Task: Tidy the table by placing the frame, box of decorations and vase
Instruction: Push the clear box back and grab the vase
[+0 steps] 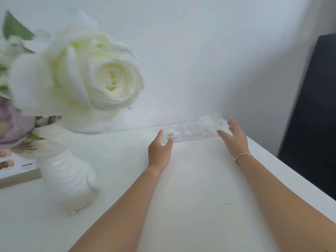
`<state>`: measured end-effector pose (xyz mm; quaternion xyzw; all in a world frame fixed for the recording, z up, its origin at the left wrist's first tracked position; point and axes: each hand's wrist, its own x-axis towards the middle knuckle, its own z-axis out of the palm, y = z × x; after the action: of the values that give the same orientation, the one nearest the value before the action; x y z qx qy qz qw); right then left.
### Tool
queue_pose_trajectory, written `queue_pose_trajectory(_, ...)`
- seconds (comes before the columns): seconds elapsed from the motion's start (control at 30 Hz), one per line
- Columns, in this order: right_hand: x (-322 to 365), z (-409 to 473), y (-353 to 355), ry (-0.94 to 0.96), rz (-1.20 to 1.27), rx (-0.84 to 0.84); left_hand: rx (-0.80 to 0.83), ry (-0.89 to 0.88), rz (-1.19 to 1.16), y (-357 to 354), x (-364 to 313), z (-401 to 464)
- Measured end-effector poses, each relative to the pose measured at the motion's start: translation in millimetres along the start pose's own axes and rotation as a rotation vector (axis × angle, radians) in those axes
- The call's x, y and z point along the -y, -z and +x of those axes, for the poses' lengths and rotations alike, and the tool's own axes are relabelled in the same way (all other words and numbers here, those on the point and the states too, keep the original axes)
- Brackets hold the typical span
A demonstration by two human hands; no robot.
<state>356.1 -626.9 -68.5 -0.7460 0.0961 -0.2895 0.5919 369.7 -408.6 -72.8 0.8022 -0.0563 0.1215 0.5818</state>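
Observation:
A clear box of decorations (pixel 192 130), split into compartments holding small bits, rests on the white table (pixel 190 188) against the far wall. My left hand (pixel 160 150) touches its left end with thumb and fingers spread. My right hand (pixel 234 139) is at its right end, fingers apart, just off the box. A white rabbit-shaped vase (pixel 69 180) stands at the left with big white and purple flowers (pixel 81 73). Behind the vase lies a wooden frame (pixel 16 170), partly hidden and cut by the view's left edge.
A white wall (pixel 200 51) rises right behind the box. The table's right edge runs diagonally, with a dark chair back (pixel 312 115) beyond it. The flowers reach high and block the upper left of the view.

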Motion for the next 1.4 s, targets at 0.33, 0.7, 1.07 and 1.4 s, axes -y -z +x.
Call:
queue_pose_trajectory(0.33, 38, -109, -1, 0.062, -0.040, 0.120, 0.065, 0.025, -0.065, 62, -8, -90)
queue_pose_trajectory(0.7, 84, -226, -32, 0.108, -0.015, 0.357, 0.063, -0.093, -0.055, 184, 5, -184)
queue_pose_trajectory(1.07, 109, -279, -121, 0.111, 0.035, 0.522, -0.249, -0.002, -0.189, 269, 35, -178)
queue_pose_trajectory(1.4, 109, -264, -183, 0.092, 0.067, 0.526, 0.027, 0.053, -0.290, 266, 44, -135)
